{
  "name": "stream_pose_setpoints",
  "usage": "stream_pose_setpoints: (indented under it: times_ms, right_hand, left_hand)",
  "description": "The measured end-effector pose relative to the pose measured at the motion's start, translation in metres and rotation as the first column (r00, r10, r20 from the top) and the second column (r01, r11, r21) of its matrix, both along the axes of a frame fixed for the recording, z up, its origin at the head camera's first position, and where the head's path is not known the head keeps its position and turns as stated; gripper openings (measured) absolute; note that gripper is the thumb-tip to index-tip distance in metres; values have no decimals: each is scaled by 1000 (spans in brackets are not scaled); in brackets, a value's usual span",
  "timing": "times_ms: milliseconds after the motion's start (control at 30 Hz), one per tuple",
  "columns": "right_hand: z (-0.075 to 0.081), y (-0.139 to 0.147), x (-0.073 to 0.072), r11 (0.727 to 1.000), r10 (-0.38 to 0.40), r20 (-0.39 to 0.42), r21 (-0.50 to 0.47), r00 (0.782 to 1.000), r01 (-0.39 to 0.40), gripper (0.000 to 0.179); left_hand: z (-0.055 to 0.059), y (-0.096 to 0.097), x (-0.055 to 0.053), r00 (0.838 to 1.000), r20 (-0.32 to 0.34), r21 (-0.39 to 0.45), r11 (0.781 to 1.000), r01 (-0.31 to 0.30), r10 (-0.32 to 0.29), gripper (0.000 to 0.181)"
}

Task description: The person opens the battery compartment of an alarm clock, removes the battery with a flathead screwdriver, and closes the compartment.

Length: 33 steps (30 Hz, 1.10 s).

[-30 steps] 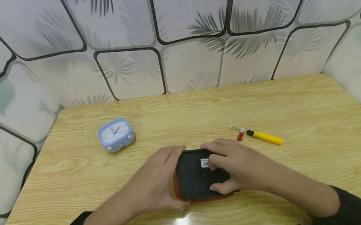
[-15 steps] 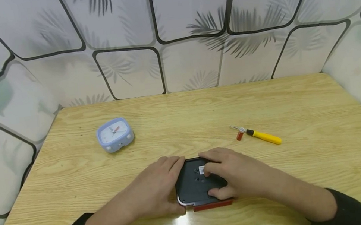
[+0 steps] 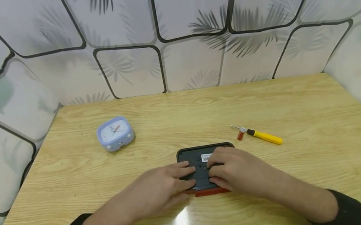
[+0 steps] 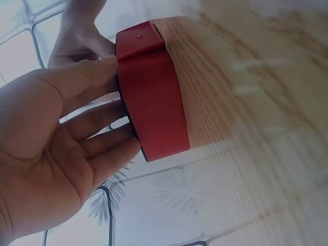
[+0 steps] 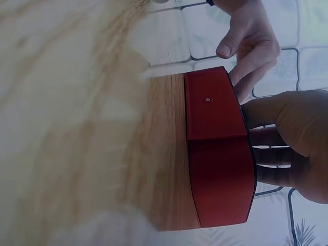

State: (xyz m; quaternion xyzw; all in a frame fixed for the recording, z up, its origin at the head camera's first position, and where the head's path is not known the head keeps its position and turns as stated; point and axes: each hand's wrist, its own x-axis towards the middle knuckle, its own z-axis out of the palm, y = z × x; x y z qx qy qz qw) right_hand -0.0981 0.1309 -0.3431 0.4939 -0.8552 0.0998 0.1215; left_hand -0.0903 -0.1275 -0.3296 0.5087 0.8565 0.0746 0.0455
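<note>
A red box-shaped device [image 5: 220, 179] lies on the table with its black underside [image 3: 204, 181] facing up. A white barcode label [image 3: 205, 157] and small holes show on that underside. My left hand [image 3: 162, 186] rests its spread, fairly straight fingers on the left part of the black face. On the right part, my right hand [image 3: 237, 165] presses its fingertips and thumb against the same face. The right wrist view shows its fingers reaching onto the black side without curling around the device. Part of the right half is hidden beneath that hand.
A yellow-handled screwdriver [image 3: 266, 137] lies to the right, behind the device. Beside its shaft is a small red cylinder [image 3: 240, 134] with a pale round end. A light blue alarm clock [image 3: 115, 133] stands at the back left of the wooden table [image 3: 181, 120].
The device has shifted and tilted slightly between the hands. My left hand has moved from its left edge onto the black face, and the right fingers have drawn in from the far edge.
</note>
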Motion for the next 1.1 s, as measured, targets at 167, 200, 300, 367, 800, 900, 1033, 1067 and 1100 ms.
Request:
stream_pose_setpoints:
  times_ms: [167,200,300,367,800,900,1033,1067,1100]
  right_hand:
    - [1,-1,0,998,34,-63,53,997,-30,12]
    - [1,-1,0,997,39,-74,65,996,-34,11]
    - [2,-1,0,995,44,-88,90,995,-36,11]
    - [3,-1,0,994,44,-87,99,995,-35,11]
    - [5,-1,1,990,45,-104,139,994,-30,13]
    - [5,-1,1,988,50,-107,153,993,-34,13]
    - [5,-2,0,988,56,-114,152,992,-38,12]
    - [5,-2,0,987,58,-119,153,991,-40,12]
    - [5,-2,0,987,61,-124,152,990,-42,11]
  left_hand:
    - [1,1,1,1000,5,-15,1000,5,-5,38]
    - [2,1,1,1000,11,-18,1000,4,-4,38]
    - [3,1,2,999,32,-28,1000,-4,5,38]
    - [3,2,2,999,42,-37,999,-9,11,38]
    - [5,1,1,999,43,-97,995,10,-6,46]
    - [4,-2,-1,999,23,-90,995,32,-30,50]
    - [2,-7,-4,997,-3,-43,996,75,-75,57]
    - [1,-8,-5,997,3,-29,996,82,-82,59]
    - [0,-9,-6,996,9,-18,996,88,-88,60]
